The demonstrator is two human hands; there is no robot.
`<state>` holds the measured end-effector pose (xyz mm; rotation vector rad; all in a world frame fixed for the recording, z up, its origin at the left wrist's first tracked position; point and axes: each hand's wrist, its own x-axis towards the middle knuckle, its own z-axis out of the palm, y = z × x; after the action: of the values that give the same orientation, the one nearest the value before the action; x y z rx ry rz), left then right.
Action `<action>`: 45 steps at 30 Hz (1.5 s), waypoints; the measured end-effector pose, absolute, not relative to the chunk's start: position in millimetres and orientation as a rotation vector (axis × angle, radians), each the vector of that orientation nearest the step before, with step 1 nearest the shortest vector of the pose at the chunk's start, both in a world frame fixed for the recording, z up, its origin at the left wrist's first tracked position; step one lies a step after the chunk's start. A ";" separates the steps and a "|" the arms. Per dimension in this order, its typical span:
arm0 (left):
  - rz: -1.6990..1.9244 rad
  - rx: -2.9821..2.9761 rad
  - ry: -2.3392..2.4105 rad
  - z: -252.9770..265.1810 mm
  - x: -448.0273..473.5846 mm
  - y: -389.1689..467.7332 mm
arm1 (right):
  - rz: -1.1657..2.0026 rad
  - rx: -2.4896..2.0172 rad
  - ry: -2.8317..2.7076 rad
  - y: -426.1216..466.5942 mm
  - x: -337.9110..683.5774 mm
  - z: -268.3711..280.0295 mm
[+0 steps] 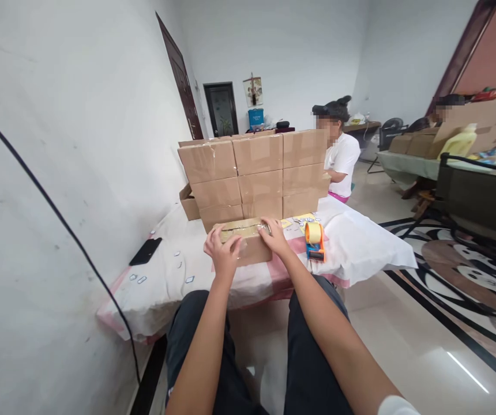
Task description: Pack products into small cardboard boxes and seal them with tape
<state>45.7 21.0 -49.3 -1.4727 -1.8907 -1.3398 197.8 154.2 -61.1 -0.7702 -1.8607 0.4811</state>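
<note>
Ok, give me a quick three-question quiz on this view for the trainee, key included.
1. Which item is on the same tablecloth as the near box, to its right? A: black phone; B: tape dispenser; C: yellow bottle.
2. True or false: the right hand holds the tape dispenser.
3. Fill in: the front of the stack shows ___ boxes across its top row.
Key: 1 B; 2 false, it touches the near box; 3 three.
</note>
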 end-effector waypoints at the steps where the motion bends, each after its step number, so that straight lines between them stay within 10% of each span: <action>1: -1.365 -1.533 -1.906 -43.7 39.6 21.9 | 0.476 -0.765 -1.865 155.0 197.8 -61.8; 16: -1.215 -2.360 -2.079 34.1 -20.5 108.2 | 0.471 -0.718 -1.802 152.8 192.5 -70.3; 45: -1.099 -2.209 -2.210 13.1 -40.2 159.8 | 0.503 -0.671 -1.779 156.0 191.6 -73.0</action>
<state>-40.2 159.8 13.1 -2.2090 -2.2105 -1.0989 191.6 156.0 -73.0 -0.6713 -1.7785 0.5025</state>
